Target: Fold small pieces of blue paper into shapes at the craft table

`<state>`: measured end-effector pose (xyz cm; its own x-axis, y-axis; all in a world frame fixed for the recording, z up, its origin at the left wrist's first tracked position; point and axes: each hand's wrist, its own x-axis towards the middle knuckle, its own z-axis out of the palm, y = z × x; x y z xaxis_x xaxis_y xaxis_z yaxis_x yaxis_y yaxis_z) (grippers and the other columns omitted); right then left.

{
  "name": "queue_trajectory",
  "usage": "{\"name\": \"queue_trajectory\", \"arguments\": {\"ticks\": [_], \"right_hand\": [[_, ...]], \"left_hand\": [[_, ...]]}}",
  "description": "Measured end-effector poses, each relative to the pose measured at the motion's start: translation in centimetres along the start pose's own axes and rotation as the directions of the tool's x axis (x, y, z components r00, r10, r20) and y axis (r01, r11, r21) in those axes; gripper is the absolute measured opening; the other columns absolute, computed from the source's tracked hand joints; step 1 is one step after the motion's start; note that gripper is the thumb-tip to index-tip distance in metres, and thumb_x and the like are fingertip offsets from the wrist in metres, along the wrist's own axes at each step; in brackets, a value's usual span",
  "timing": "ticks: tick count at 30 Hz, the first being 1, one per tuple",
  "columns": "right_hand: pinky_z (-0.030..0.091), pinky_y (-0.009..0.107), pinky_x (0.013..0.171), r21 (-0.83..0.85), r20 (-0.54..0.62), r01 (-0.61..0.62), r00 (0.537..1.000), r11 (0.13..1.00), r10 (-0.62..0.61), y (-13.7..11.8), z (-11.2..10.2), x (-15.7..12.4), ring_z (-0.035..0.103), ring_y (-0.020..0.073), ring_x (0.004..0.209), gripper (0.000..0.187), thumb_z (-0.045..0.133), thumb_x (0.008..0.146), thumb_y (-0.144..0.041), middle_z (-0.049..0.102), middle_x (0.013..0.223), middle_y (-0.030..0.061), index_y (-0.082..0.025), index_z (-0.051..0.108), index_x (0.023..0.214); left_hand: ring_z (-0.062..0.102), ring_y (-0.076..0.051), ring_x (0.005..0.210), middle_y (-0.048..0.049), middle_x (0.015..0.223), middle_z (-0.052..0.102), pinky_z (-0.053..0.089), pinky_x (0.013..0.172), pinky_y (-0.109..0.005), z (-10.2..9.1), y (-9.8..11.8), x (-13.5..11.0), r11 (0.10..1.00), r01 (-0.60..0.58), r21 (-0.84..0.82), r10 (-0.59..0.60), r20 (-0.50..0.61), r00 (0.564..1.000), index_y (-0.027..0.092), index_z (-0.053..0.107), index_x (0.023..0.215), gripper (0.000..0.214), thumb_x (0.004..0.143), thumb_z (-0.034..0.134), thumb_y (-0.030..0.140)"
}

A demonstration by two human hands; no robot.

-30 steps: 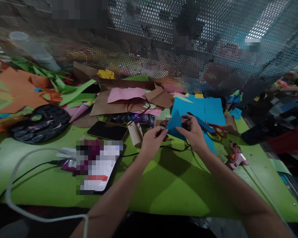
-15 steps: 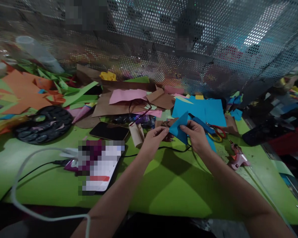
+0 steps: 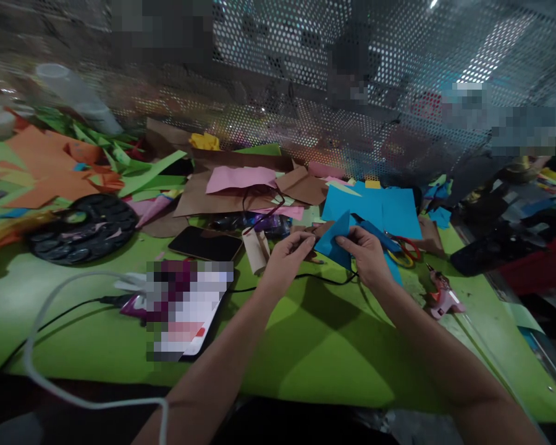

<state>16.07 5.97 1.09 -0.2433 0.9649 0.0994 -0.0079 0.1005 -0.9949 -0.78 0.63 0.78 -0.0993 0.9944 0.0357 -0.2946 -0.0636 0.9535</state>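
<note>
A folded piece of blue paper (image 3: 336,242) is held up above the green table, pinched by my right hand (image 3: 364,250) at its right side. My left hand (image 3: 290,256) is closed, thumb against fingertips, close to the paper's left corner; whether it grips that corner I cannot make out. Larger blue sheets (image 3: 393,207) lie behind the hands. Scissors (image 3: 410,250) with red and yellow handles rest just right of my right hand. Left of my left hand are a cardboard tube (image 3: 256,252) and a dark phone (image 3: 206,244).
A pink glue gun (image 3: 443,300) lies at the right. On the left are a tablet (image 3: 199,321) with a lit screen, a white cable (image 3: 30,346) and a black palette (image 3: 86,232). Orange paper scraps (image 3: 46,164) spread behind. A perforated metal panel (image 3: 282,74) stands at the back.
My left fingertips have drawn slightly away from the blue paper's left corner. The paper has tilted a little, while my right hand keeps its pinch. The view has shifted slightly.
</note>
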Motion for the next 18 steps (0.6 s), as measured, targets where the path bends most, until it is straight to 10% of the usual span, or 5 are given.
{"name": "queue_trajectory", "arguments": {"ticks": [18], "right_hand": [[0.049,0.033,0.084,-0.130,0.204,0.145,0.972,0.981,-0.116,0.56,0.25,-0.14,0.060,0.0192,0.087,0.019,0.063,0.085,-0.039,0.068,0.096,0.0033,-0.021,0.067,0.086]], "left_hand": [[0.046,-0.009,0.057,0.0030,0.063,0.054,0.038,0.052,-0.021,-0.26,-0.30,0.34,0.995,0.069,0.067,-0.067,-0.032,0.997,0.016,0.064,0.077,0.035,0.062,0.077,0.045]]}}
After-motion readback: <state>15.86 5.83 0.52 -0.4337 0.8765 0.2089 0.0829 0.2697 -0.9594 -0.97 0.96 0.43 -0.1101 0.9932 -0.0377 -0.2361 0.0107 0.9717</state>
